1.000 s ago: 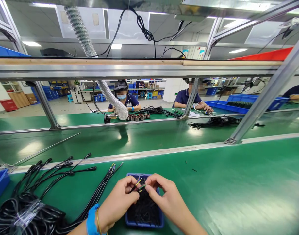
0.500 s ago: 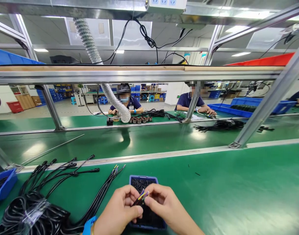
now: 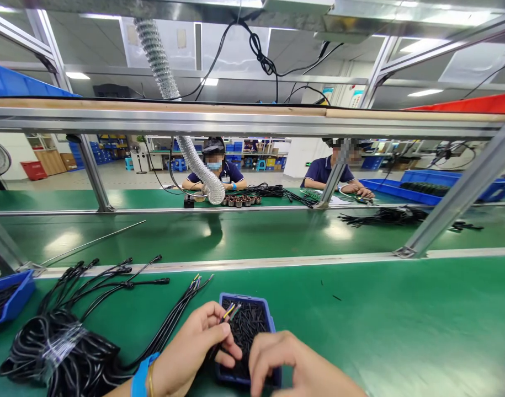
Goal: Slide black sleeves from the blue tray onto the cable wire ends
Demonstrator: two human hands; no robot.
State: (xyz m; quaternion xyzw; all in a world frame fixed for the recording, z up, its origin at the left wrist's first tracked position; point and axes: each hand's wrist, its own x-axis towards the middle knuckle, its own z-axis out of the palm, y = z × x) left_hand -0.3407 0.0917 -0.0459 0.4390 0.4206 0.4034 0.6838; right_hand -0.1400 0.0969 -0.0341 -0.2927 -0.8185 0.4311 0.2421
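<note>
My left hand [image 3: 213,333] is closed on a black cable [image 3: 214,353], whose stripped end shows thin yellow, purple and green wires [image 3: 231,311] above the fingertips. Beneath and beside it is a small blue bin [image 3: 270,315] full of short black tube pieces [image 3: 248,325]. Over the bin's lower right side hovers my right hand [image 3: 283,358], its fingers bent downward and apart with nothing visible in them; the thumb is mostly hidden. Left of my hands, a bundle of black cables [image 3: 65,353] lies tied with clear wrap, several coloured wire ends [image 3: 196,284] pointing toward the bin.
Another blue bin [image 3: 18,300] stands at the left edge. A metal frame [image 3: 235,122] with slanted posts crosses ahead, and a thin rod [image 3: 95,242] lies behind the divider. Two people sit at the far bench, near copper-coloured parts [image 3: 242,201] and a flexible duct [image 3: 194,165].
My right hand has come away from the wire ends and moved right and down over the bin. My left hand keeps the cable and has shifted slightly left. The view has turned a little.
</note>
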